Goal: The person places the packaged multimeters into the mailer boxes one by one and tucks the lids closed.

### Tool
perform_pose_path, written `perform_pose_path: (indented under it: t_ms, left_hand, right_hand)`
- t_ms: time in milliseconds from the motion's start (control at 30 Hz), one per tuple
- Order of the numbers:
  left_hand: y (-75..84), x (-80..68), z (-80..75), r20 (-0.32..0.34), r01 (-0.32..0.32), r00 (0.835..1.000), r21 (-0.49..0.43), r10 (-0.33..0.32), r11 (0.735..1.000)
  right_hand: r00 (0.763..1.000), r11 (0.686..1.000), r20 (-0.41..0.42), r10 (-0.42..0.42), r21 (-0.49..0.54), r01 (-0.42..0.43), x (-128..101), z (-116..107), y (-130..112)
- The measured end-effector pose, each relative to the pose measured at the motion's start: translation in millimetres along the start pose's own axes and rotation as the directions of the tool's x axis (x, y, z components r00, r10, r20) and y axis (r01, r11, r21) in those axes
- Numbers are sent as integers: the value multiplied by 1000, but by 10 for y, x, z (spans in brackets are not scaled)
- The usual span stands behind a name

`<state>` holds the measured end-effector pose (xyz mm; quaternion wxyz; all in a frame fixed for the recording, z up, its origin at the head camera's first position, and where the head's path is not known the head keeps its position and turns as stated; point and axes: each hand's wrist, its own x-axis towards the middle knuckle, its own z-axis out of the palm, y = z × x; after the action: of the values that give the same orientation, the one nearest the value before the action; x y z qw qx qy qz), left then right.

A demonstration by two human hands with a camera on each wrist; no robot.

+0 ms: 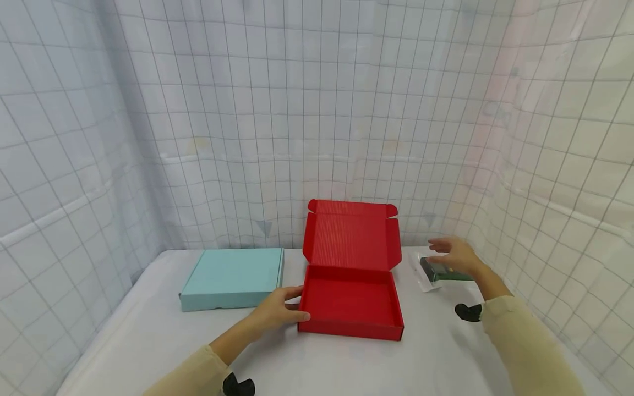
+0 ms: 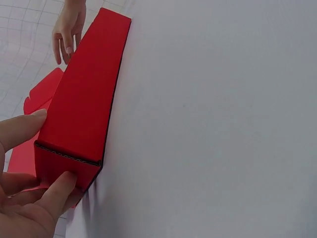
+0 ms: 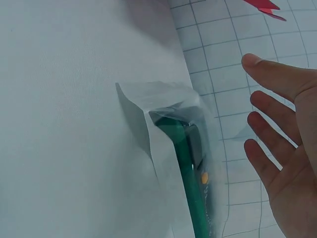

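A red cardboard box [image 1: 350, 300] stands with its lid raised at the back. My left hand [image 1: 277, 311] grips its left side near the front corner. Seen from the left wrist, the thumb [image 2: 27, 126] lies at the upper edge and a finger [image 2: 59, 191] presses the end wall. On the right, my right hand [image 1: 455, 256] hovers over a clear plastic packet with a dark green item [image 1: 438, 270] inside. In the right wrist view its fingers are spread beside the packet [image 3: 185, 148], apart from it and holding nothing.
A closed light blue box [image 1: 238, 275] lies left of the red one on the white table [image 1: 426, 352]. White grid-patterned sheeting [image 1: 317, 110] hangs at the back and both sides.
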<state>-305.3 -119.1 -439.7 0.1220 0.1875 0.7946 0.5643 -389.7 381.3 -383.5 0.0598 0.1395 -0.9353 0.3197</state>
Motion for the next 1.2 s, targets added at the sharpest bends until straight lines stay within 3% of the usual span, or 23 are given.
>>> perform_pose_path:
  t_ms: [133,367,500,667,1000,1200]
  left_hand:
    - [-10,-25,35,-7,0,1000,-19,0,1000]
    - [16,-80,89,-36,0,999,-6,0,1000]
    - [57,-101,150,-53,0,999,4,0,1000]
    - [87,-106,215,-55,3,998,-6,-4,1000]
    - [59,-116,211,-40,-28,999,-1,28,1000]
    - [56,-118,193,-37,-35,999,-13,35,999]
  right_hand:
    - [998,998,43,43,51,-45,-19,21,115]
    - [992,997,122,28,74,-37,-47,-35,310]
    - [989,1000,146,23,-22,-20,-60,-91,395]
    - [975,988,200,92,-140,-64,-51,-116,473]
    - [943,970,248,222,-150,-189,-26,-56,531]
    - [952,969,234,196,-197,-150,30,-26,529]
